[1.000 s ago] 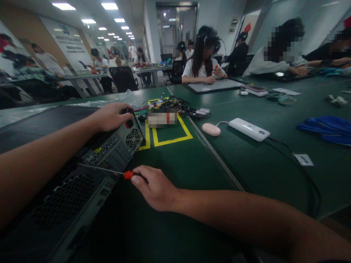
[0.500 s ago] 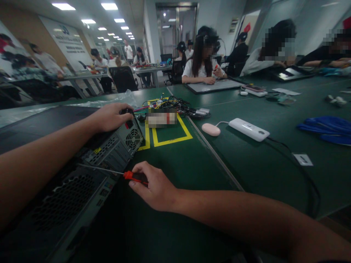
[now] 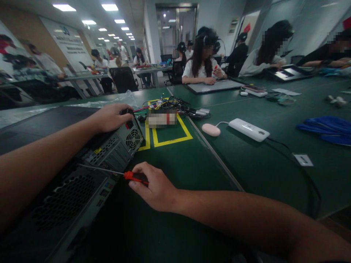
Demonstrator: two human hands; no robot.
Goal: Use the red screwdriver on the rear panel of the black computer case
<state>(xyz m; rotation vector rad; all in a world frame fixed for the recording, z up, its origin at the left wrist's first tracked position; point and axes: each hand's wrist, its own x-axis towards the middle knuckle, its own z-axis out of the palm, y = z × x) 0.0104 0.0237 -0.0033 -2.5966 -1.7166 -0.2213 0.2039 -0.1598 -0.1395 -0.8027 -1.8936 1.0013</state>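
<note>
A grey computer case lies on its side on the green table, its vented back panel with a small fan facing me. My left hand is closed over the case's far top corner. My right hand pinches the red-and-black handle of a screwdriver. Its thin shaft points left, and the tip rests against the case's back panel.
A yellow taped rectangle holds a tangle of cables. To the right lie a pink mouse, a white power strip and blue cloth. Other people work at tables behind.
My right-hand fingers have curled round the screwdriver handle, from a loose fingertip hold a second ago. The left hand and the case have stayed still.
</note>
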